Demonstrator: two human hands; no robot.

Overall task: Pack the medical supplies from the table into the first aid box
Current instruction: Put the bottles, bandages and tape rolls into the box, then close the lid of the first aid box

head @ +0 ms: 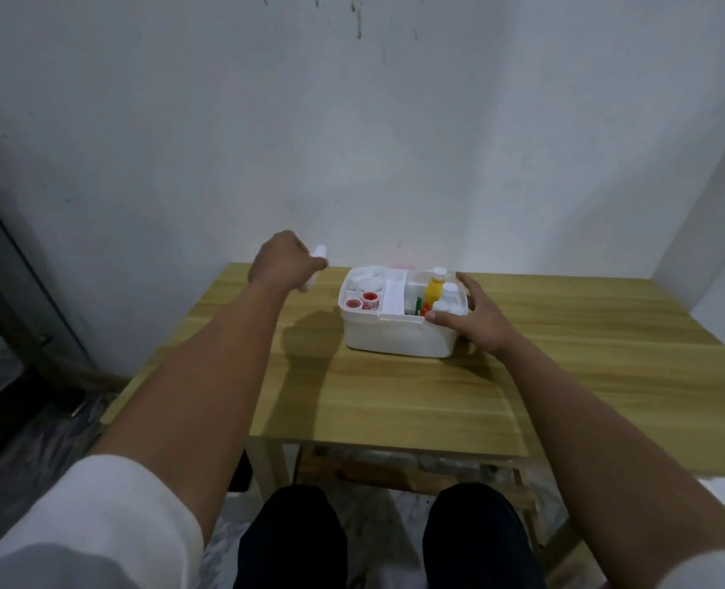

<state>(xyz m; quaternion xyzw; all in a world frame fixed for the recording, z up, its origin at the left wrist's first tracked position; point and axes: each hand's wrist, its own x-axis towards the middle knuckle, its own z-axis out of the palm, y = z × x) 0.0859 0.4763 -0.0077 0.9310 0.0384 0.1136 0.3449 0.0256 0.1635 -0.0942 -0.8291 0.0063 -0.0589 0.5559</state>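
A blurry white plastic bottle (pixel 316 265) is gripped by the left hand (pixel 282 259) over the wooden table's (pixel 394 397) far-left corner; the open white plastic first aid box (pixel 399 333) is steadied by the spread right hand (pixel 479 316).

My wooden table (pixel 394 388) stands against a white wall (pixel 352 142) at twelve o'clock, dark streaks (pixel 358 19) near its top. My dark-trousered knees (pixel 292 542) sit at six o'clock.

first aid box (pixel 394 335) of smooth matt white plastic, table (pixel 564 354) beneath it of light wood-grain with faint sheen, bottles (pixel 449 292) inside it of white plastic, wall (pixel 352 142) behind it matt, scuffed white
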